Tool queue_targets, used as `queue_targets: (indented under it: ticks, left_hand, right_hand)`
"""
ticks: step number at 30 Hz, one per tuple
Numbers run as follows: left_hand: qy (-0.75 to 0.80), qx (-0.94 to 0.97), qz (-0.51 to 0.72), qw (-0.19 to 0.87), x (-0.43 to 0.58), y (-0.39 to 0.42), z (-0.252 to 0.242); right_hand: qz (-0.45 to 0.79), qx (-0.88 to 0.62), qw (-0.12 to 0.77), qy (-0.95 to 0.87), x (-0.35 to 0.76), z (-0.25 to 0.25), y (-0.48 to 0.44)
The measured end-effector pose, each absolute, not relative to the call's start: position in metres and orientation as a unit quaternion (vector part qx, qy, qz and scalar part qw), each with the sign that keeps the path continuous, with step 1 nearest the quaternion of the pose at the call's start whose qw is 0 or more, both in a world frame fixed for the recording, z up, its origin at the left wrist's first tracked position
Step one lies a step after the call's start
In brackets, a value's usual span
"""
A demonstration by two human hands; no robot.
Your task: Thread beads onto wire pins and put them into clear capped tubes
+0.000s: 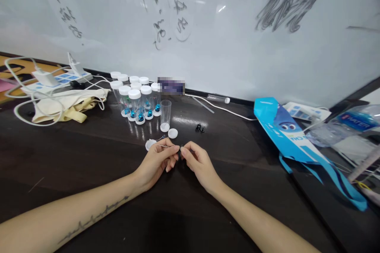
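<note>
My left hand pinches a thin pale wire between thumb and forefinger. Close against it, my right hand is closed in a pinch at a tiny dark piece, mostly hidden by the fingertips. Just beyond my hands stands an uncapped clear plastic tube, upright on its white base. One white cap lies by the tube's foot. Another white cap is beside my left hand, with a thin wire near it. Small black pieces rest on the table to the right.
Several white-capped tubes with blue contents stand at back left. A cream cloth bag and power strip lie farther left. A blue bag and a water bottle are at right. Behind is a whiteboard.
</note>
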State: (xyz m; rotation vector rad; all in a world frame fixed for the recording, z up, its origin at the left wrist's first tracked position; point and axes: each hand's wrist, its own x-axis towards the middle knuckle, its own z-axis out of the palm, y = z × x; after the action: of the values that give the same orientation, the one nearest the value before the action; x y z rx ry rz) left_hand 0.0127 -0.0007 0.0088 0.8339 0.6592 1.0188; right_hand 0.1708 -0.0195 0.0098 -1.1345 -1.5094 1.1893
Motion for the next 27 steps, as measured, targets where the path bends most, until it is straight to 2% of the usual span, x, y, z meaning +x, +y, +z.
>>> queue_targets:
  ticks: [27]
  left_hand:
    - [0.303,0.375,0.467,0.741,0.0126,-0.0012,0.0093]
  right_hand:
    - [0.477,-0.469,0.447,-0.595,0.1706,0.0108,-0.0195]
